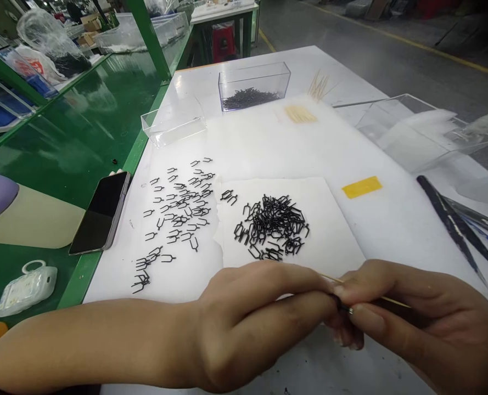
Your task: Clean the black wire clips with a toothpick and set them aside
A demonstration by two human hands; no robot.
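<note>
My left hand (pixel 247 318) and my right hand (pixel 408 318) meet at the near edge of the white table (pixel 268 137). Both pinch together at one spot where a small black fork-shaped clip (pixel 339 305) shows between the fingertips. My right hand also holds a thin wooden stick (pixel 387 299) that runs off to the right. Just beyond the hands a heap of the same black clips (pixel 274 225) lies on a white sheet (pixel 330 241). More clips (pixel 178 211) are spread singly to the left of it.
A clear box with dark parts (pixel 252 88) and an empty clear lid (pixel 173 123) stand at the back. A phone (pixel 101 211) lies on the green bench at left. Black tweezers (pixel 449 225), a yellow tag (pixel 362 186), wooden sticks (pixel 300 113) and a large clear tray (pixel 416 131) lie right.
</note>
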